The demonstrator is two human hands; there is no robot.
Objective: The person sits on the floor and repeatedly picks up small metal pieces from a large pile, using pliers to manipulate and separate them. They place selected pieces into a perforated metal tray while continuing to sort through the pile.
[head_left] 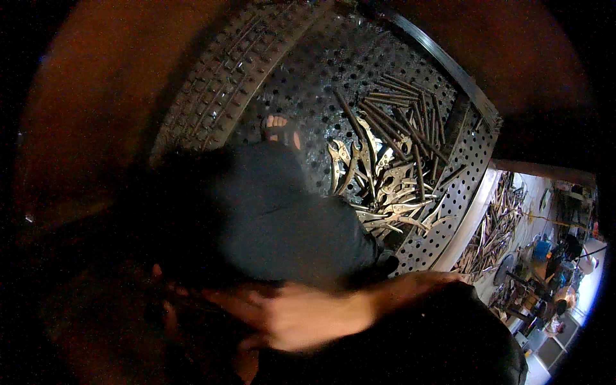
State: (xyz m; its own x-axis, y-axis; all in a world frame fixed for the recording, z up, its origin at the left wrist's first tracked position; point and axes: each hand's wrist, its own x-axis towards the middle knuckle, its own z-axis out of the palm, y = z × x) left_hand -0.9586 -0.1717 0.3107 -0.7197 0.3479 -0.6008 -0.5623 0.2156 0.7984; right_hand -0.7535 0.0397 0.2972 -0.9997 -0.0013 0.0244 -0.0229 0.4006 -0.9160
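My right hand (311, 321) reaches leftward across the front of my body, blurred by movement, in front of my dark-clothed leg. Its fingers run into shadow, so their grip and anything in them are hidden. Dim skin-coloured shapes at the lower left may be my left hand (168, 296); too little shows to read its fingers. Beyond my knee, a heap of pale metal locking pliers (391, 189) lies on a perforated dark metal surface (308, 77). Both hands are apart from that heap.
Dark metal rods (410, 122) lie loosely behind the pliers. A studded, curved metal wall (221, 77) rises at the left. My sandalled foot (277, 125) stands on the perforated surface. Past the rim at right, a cluttered floor holds a long pile of metal pieces (497, 228).
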